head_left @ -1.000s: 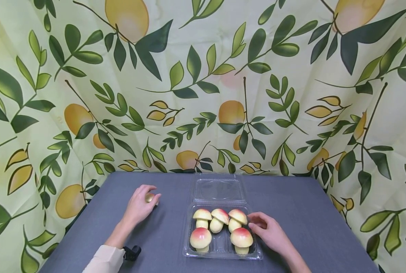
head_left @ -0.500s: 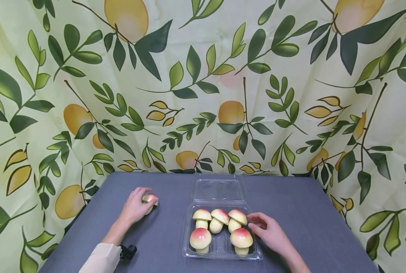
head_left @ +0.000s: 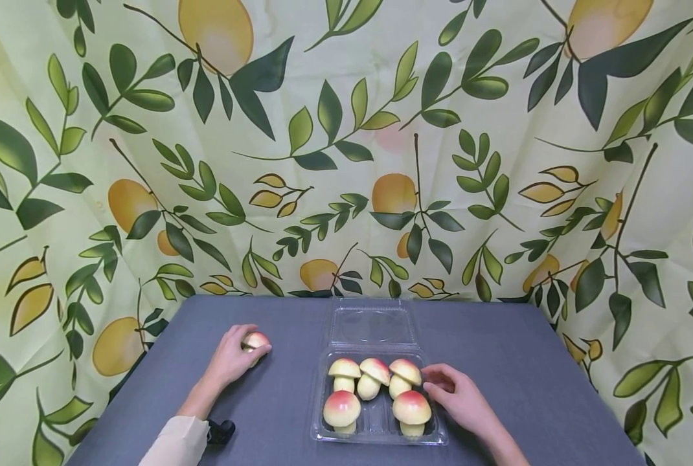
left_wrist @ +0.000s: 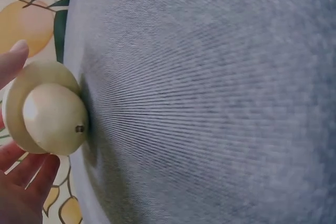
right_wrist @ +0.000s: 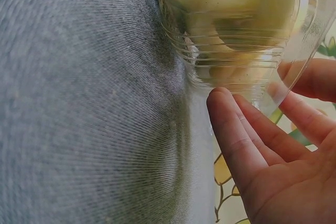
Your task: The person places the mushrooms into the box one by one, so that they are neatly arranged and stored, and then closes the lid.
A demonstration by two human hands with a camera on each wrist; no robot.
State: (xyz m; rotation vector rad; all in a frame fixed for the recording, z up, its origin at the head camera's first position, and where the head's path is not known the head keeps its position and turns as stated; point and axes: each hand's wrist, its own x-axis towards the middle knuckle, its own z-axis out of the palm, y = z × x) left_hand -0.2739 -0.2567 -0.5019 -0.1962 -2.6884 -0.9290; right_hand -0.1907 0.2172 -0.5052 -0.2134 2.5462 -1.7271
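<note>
We list: 1 mushroom [head_left: 256, 340], lower left, in left hand [head_left: 230, 356], fingers gripping, cap now more exposed: likely a regrip. Right hand [head_left: 458, 400], lower right: loose fingers touching clear container [head_left: 375, 424].

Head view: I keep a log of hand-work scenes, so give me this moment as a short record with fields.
left hand: grips a mushroom, left of the box
right hand: fingers at the box's right side
lid: open, laid back behind the box
back row: three mushrooms, the left one upright, the other two tilted
front row: two mushrooms, caps up
table: grey
backdrop: pale cloth, fruit and leaf print
</note>
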